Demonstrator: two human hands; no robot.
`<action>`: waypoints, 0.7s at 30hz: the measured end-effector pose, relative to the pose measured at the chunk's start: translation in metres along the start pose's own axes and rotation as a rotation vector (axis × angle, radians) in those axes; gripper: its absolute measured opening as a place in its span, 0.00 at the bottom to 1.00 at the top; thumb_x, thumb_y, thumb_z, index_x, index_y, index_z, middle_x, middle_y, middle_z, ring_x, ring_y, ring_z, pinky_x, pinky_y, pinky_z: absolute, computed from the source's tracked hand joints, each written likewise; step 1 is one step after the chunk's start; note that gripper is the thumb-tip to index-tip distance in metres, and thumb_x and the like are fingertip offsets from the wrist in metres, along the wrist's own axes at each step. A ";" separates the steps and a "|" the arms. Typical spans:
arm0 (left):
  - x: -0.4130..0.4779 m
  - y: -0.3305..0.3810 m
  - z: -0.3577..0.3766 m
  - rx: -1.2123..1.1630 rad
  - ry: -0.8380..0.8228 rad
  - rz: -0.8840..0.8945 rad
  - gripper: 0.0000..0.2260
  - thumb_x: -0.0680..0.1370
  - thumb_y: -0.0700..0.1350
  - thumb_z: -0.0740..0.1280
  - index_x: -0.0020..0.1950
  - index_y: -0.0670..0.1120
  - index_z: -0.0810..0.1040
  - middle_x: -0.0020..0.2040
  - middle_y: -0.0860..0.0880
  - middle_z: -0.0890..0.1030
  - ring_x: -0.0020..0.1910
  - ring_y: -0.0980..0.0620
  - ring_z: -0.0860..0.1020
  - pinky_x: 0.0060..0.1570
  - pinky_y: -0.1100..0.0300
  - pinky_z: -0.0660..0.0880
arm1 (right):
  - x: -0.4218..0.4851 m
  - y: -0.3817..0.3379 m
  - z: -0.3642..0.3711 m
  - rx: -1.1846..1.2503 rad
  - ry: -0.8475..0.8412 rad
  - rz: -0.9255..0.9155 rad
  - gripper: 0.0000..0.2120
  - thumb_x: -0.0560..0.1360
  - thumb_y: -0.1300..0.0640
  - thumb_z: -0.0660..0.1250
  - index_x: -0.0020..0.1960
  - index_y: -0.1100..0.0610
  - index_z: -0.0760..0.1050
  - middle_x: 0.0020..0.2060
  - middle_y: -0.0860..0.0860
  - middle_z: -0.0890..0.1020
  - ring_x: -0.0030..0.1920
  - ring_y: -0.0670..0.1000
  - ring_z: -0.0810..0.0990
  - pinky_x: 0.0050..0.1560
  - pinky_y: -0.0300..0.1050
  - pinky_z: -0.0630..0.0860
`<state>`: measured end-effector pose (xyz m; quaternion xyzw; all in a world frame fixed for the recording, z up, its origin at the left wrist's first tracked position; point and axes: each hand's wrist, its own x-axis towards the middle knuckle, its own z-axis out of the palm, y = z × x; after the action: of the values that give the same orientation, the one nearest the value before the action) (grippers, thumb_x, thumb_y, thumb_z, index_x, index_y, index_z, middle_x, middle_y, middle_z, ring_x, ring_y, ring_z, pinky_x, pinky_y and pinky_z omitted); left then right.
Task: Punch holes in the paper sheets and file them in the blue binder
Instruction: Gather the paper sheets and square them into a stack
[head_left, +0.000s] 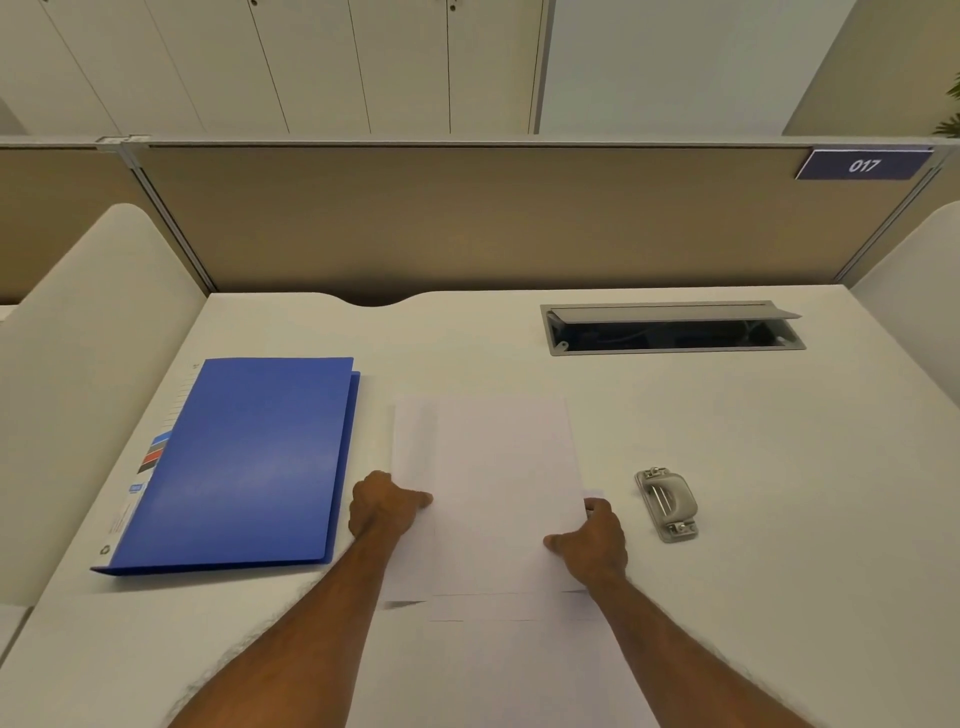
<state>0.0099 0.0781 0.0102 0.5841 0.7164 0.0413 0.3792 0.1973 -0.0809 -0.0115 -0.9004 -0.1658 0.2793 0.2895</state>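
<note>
Paper sheets lie flat on the desk. The left hand pinches their 9 o'clock edge and the right hand their 3 o'clock edge. The closed blue binder lies farther toward 9, the hole punch toward 3.

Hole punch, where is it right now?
Head view: the grey hole punch sits on the white desk, right of the paper sheets, just beside the right hand.

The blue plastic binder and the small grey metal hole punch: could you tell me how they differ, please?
The blue plastic binder is large, flat and closed, left of the white paper sheets; the grey metal hole punch is small, raised and lies right of them. Both rest untouched on the white desk.
</note>
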 end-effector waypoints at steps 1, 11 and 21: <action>0.000 -0.001 -0.001 -0.063 -0.001 0.032 0.24 0.71 0.51 0.74 0.61 0.40 0.74 0.59 0.42 0.80 0.54 0.43 0.79 0.54 0.51 0.76 | 0.001 0.001 0.000 0.005 -0.001 0.002 0.34 0.59 0.56 0.80 0.61 0.58 0.71 0.57 0.54 0.79 0.58 0.58 0.78 0.57 0.51 0.74; -0.008 -0.019 -0.007 -0.403 -0.150 0.155 0.24 0.81 0.48 0.60 0.75 0.42 0.61 0.74 0.44 0.65 0.72 0.43 0.65 0.71 0.51 0.62 | -0.004 0.007 -0.007 0.383 -0.033 -0.109 0.06 0.73 0.63 0.70 0.48 0.57 0.75 0.37 0.48 0.78 0.43 0.53 0.78 0.41 0.40 0.70; -0.017 -0.023 -0.003 -0.400 -0.152 0.195 0.26 0.78 0.43 0.65 0.74 0.42 0.62 0.72 0.43 0.69 0.69 0.42 0.70 0.68 0.49 0.67 | -0.009 0.002 0.006 0.237 0.083 -0.206 0.09 0.73 0.53 0.70 0.49 0.58 0.77 0.43 0.53 0.80 0.47 0.55 0.79 0.44 0.40 0.72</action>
<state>-0.0102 0.0569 0.0092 0.5653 0.6036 0.1747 0.5344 0.1864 -0.0843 -0.0135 -0.8489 -0.2111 0.2283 0.4275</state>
